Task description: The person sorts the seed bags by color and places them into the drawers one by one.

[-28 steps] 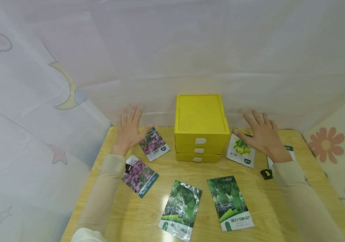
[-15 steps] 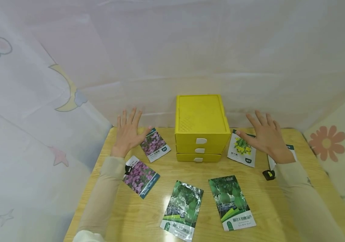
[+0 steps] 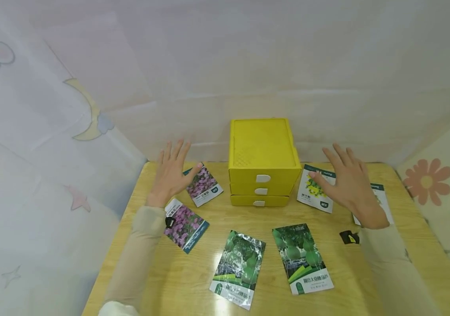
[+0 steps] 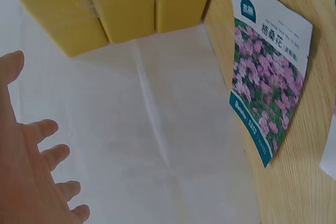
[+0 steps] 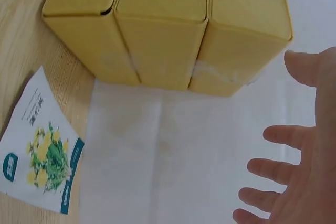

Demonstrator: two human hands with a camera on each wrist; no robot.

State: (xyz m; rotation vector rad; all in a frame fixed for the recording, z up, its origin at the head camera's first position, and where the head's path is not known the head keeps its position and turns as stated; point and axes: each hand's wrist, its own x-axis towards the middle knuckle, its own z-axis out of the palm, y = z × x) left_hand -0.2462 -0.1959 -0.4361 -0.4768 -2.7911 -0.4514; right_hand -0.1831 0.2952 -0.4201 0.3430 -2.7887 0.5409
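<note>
My left hand (image 3: 171,174) is held above the table's left side, fingers straight and spread, with nothing in it. Below it lie two seed packets with pink flowers: a far one (image 4: 268,77) and a nearer one (image 3: 186,226). On the other side my right hand (image 3: 349,184) is likewise raised with spread fingers and holds nothing. Beneath its thumb is a seed packet with yellow flowers (image 5: 44,150). A yellow three-drawer box (image 3: 264,145) with white tabs stands between the hands, its drawers shut. Neither hand touches it.
Two green seed packets, a left one (image 3: 238,268) and a right one (image 3: 303,259), lie on the wooden table (image 3: 272,303) toward the front. Partly behind the right wrist is another white packet (image 3: 383,204). A printed cloth (image 3: 209,52) hangs behind the table.
The right hand has shifted slightly to the right and nearer, the left slightly to the right. The head view has tilted a little. The packets and box stay in place.
</note>
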